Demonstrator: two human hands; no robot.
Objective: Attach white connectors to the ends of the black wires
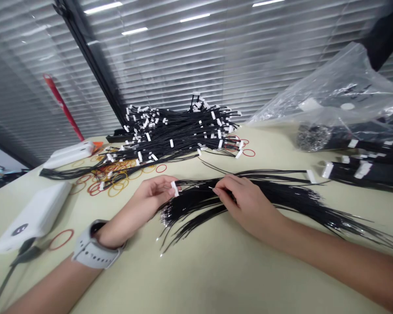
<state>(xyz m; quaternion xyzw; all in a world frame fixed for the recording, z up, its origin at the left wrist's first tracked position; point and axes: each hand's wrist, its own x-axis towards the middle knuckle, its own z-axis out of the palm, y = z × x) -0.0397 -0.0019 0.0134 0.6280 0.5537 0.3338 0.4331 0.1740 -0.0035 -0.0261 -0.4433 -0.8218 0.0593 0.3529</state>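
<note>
My left hand (155, 194), with a grey watch on its wrist, pinches a small white connector (174, 188) that has thin black wires running off to the right. Between thumb and forefinger of my right hand (239, 196) is the end of a thin black wire (211, 188), its tip pale, pointing toward the connector but apart from it. Under both hands a loose bundle of black wires (288, 198) with bare metal tips lies across the table. Another white connector (311, 176) sits at the right end of several wires.
Behind lies a large pile of black wires (183, 126) with white connectors. Red and yellow rubber bands (118, 187), a white power bank (34, 218) with a cable are left; a clear plastic bag (340, 96) and more wire bundles (380, 168) are right.
</note>
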